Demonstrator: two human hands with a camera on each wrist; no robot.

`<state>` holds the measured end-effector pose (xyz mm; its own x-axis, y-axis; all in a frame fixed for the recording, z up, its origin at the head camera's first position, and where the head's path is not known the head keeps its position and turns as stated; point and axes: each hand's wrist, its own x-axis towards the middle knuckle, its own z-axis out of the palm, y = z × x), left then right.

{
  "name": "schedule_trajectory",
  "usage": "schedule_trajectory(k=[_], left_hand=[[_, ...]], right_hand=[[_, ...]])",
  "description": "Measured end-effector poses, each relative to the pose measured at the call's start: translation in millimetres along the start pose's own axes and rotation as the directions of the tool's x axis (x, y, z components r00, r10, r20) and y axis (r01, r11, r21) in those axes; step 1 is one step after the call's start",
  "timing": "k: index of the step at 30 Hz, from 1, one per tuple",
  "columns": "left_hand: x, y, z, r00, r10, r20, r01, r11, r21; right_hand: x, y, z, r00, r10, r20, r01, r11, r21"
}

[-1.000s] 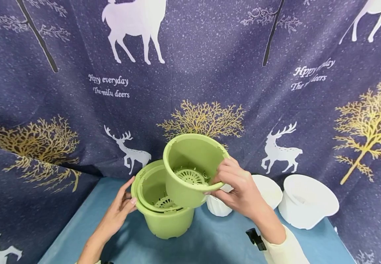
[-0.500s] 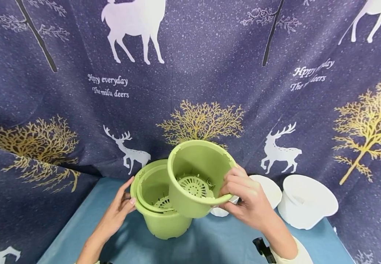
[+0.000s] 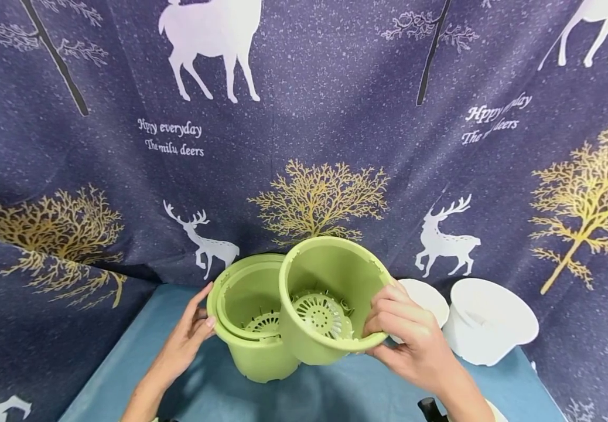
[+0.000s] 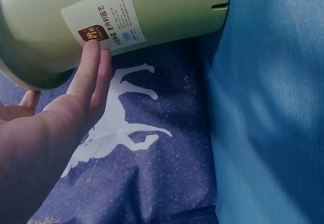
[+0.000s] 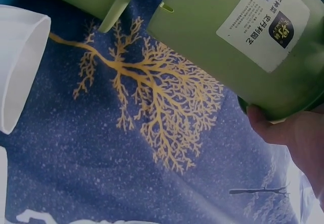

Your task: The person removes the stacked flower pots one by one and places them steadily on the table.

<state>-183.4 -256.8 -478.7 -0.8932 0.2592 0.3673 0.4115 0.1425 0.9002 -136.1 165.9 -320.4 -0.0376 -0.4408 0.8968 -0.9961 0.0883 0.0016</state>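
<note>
In the head view my right hand (image 3: pixel 412 331) grips the right rim of a light-green flowerpot (image 3: pixel 304 337), thumb outside and fingers over the edge. This pot is tilted, its slotted bottom showing inside. It overlaps the right side of a second green flowerpot (image 3: pixel 262 363) that stands upright with another green pot (image 3: pixel 243 293) nested in it. My left hand (image 3: pixel 183 337) rests at the stack's left rim. Straight fingers of that hand touch the labelled wall in the left wrist view. A white label (image 5: pixel 263 24) shows on the held pot in the right wrist view.
Two white flared pots (image 3: pixel 488 319) stand at the right back of the blue table (image 3: pixel 346 398), one partly behind my right hand. A dark blue curtain (image 3: pixel 325 117) printed with deer and trees hangs close behind.
My right hand has moved right and downward with the held flowerpot, uncovering more of the nested pots. My left hand stays at the stack's rim.
</note>
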Motion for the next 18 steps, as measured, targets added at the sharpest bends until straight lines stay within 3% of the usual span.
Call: schedule_trajectory(k=[18], left_hand=[[0.8, -1.1, -0.7, 1.0, 0.004, 0.004, -0.004, 1.0, 0.014]], right_hand=[[-21.0, -16.2, -14.9, 0.999, -0.044, 0.014, 0.043, 0.998, 0.052]])
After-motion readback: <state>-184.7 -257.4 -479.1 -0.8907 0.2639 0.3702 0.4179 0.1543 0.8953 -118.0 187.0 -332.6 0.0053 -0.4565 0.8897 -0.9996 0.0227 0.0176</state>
